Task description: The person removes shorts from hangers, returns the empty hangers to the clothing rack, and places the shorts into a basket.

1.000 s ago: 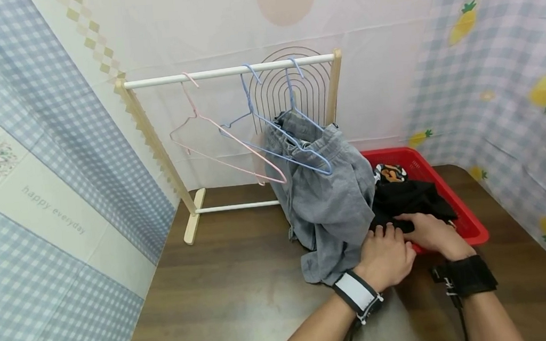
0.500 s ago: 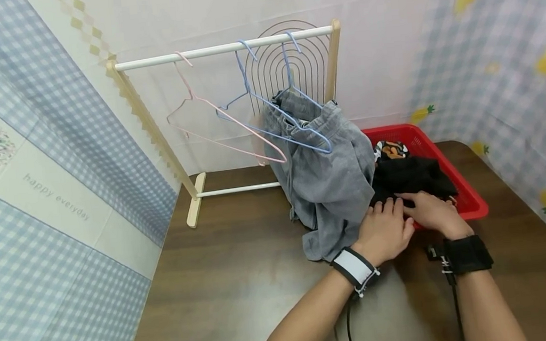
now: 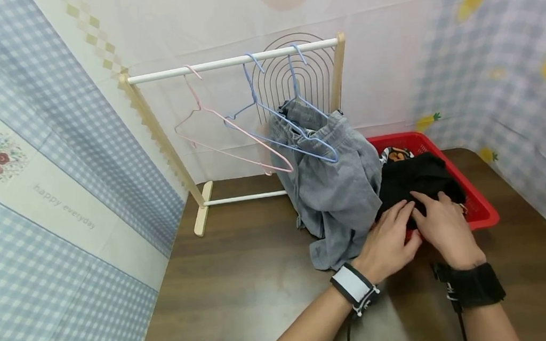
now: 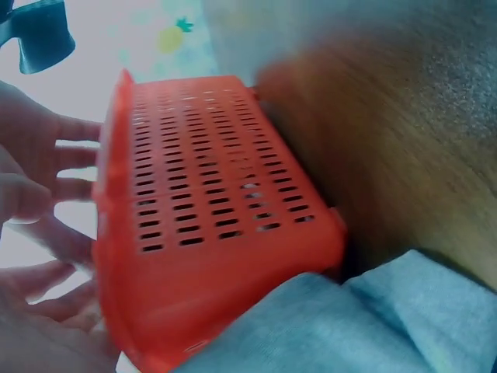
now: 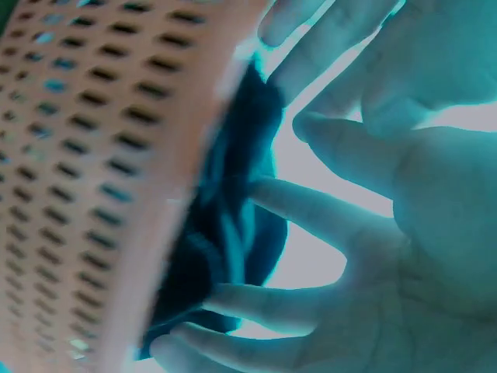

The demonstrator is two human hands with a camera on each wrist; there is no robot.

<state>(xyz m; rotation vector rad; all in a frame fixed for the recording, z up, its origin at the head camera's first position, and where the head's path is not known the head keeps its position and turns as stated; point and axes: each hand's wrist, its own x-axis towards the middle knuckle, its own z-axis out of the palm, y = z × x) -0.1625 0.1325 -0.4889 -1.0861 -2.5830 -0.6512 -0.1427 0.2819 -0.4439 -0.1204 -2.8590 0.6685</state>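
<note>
Black cloth (image 3: 415,178) lies bunched in a red plastic basket (image 3: 485,213). My left hand (image 3: 388,243) reaches over the basket's near side, its fingers extended at the cloth's front edge. Beside it, my right hand (image 3: 446,226) has its fingers spread, with fingertips on the black cloth. The right wrist view shows those fairly straight fingers touching the dark folds (image 5: 225,241) above the slotted basket wall (image 5: 101,186). In the left wrist view, fingers (image 4: 74,159) stand along the red rim. Grey trousers (image 3: 339,186) hang just left of my left hand.
A rack with a white rail (image 3: 221,63) and wooden posts carries a pink hanger (image 3: 231,125) and two blue hangers (image 3: 295,147). The trousers' lower end reaches the brown table (image 3: 245,301). A patterned cloth item (image 3: 396,154) lies at the basket's back. Printed curtains surround the table.
My right hand's fingers have spread and moved forward over the black cloth. The left hand's fingers have stretched out toward the right hand. The head view has shifted slightly; trousers and hangers stay put.
</note>
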